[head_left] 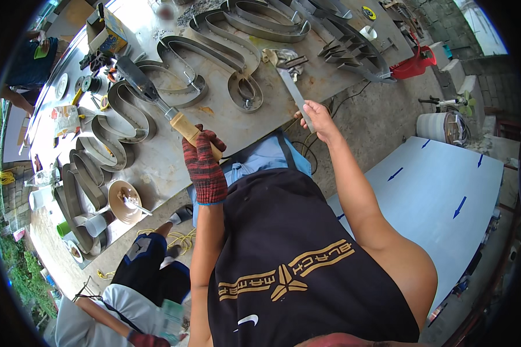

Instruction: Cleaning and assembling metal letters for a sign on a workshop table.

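My left hand, in a red-and-black striped knit glove, is closed around the wooden grip of a tool. A metal shaft joins that grip to a long dark head, which points up and left over the table; its exact kind is unclear. Bare, my right hand pinches the lower end of a flat grey metal strip. The strip's far end is by a crumpled cloth at the table edge. Curved sheet-metal letter shapes stand on the metal-topped table in front of me.
On the left stand a beige bowl, cups and a box. A red container is beyond the table's right end. A pale panel with blue arrows lies right. A co-worker is at lower left, another person farther off.
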Tool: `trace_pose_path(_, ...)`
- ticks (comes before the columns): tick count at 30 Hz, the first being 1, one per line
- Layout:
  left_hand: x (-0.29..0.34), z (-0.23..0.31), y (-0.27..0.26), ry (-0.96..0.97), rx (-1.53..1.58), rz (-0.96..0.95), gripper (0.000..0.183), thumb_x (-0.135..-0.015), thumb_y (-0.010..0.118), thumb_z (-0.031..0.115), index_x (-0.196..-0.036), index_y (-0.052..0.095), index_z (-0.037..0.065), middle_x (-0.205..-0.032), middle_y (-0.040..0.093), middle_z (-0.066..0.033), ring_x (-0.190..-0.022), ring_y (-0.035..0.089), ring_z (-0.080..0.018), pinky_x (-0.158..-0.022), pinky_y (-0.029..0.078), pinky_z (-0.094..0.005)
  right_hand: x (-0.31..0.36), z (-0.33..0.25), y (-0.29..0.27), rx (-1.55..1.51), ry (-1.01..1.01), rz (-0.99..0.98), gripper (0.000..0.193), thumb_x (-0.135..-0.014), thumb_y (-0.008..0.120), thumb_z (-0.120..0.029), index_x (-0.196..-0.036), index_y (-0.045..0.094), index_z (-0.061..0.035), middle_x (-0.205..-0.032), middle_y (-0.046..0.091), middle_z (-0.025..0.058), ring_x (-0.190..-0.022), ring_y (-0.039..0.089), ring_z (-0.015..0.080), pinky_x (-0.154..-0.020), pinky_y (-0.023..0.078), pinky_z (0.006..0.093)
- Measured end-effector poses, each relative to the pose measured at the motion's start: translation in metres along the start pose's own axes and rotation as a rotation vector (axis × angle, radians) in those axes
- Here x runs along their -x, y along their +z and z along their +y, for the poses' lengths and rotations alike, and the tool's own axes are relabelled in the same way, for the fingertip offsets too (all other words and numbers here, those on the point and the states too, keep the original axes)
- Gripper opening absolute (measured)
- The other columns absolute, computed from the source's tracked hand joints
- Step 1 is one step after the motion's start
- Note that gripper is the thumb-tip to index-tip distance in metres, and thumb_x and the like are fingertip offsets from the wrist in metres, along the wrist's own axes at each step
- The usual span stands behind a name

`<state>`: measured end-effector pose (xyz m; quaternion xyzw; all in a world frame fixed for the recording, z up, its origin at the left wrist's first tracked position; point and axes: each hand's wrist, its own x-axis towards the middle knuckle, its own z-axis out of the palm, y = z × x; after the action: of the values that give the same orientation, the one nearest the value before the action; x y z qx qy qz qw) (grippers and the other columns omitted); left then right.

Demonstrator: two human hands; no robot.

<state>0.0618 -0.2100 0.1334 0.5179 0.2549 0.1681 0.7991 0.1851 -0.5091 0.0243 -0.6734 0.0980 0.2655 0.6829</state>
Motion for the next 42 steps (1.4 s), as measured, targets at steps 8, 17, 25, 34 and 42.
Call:
trace_pose_path(8, 0.0, 0.0, 0.003, -0.008, -0.001, -0.008, 0.036, -0.101, 0.053, 0.02, -0.128, 0.044, -0.001, -0.087, 0.06, -0.0066, -0.07, 0.06, -0.0156, -0.063, 0.053, -0.0308, -0.01, 0.012, -0.016, 0.534, -0.22, 0.23, 0.033, -0.098, 0.061, -0.023, -0.118, 0.061, 0.0038, -0.093, 0.072, 0.0133, -0.083, 0.069, 0.0219, -0.074, 0.055, 0.0354)
trace_pose_path(17, 0.0, 0.001, 0.002, -0.009, -0.008, 0.002, 0.036, -0.101, 0.053, 0.021, -0.128, 0.044, -0.001, -0.086, 0.06, -0.0059, -0.069, 0.059, -0.0153, -0.063, 0.053, -0.0306, 0.016, -0.021, -0.011, 0.719, -0.352, 0.443, 0.033, -0.094, 0.067, -0.021, -0.118, 0.062, 0.0004, -0.098, 0.069, 0.0145, -0.082, 0.067, 0.0228, -0.076, 0.053, 0.0358)
trace_pose_path(25, 0.003, 0.003, 0.004, 0.002, 0.004, -0.035, 0.037, -0.102, 0.054, 0.023, -0.129, 0.044, 0.0, -0.088, 0.059, -0.0055, -0.07, 0.059, -0.0147, -0.064, 0.053, -0.0305, 0.033, -0.078, 0.009, 0.586, -0.581, 0.462, 0.026, -0.095, 0.064, -0.015, -0.116, 0.062, -0.0007, -0.095, 0.067, 0.0091, -0.079, 0.061, 0.0165, -0.074, 0.052, 0.0312)
trace_pose_path(34, 0.004, 0.004, 0.003, 0.015, -0.028, -0.054, 0.035, -0.102, 0.053, 0.021, -0.129, 0.045, 0.0, -0.09, 0.06, -0.0053, -0.07, 0.06, -0.0144, -0.064, 0.053, -0.0293, 0.032, -0.097, 0.033, 0.547, -0.594, 0.428, 0.021, -0.094, 0.064, -0.011, -0.114, 0.064, -0.0037, -0.094, 0.066, 0.0074, -0.079, 0.061, 0.017, -0.073, 0.051, 0.0309)
trace_pose_path(42, 0.003, 0.001, 0.0, 0.023, -0.044, -0.043, 0.033, -0.102, 0.052, 0.023, -0.127, 0.045, 0.001, -0.09, 0.06, -0.0051, -0.07, 0.06, -0.0143, -0.063, 0.052, -0.0287, -0.069, -0.137, 0.008, 0.911, -0.994, 0.599, 0.019, -0.086, 0.068, -0.009, -0.104, 0.068, -0.0099, -0.091, 0.063, 0.0075, -0.092, 0.059, 0.0289, -0.084, 0.047, 0.0414)
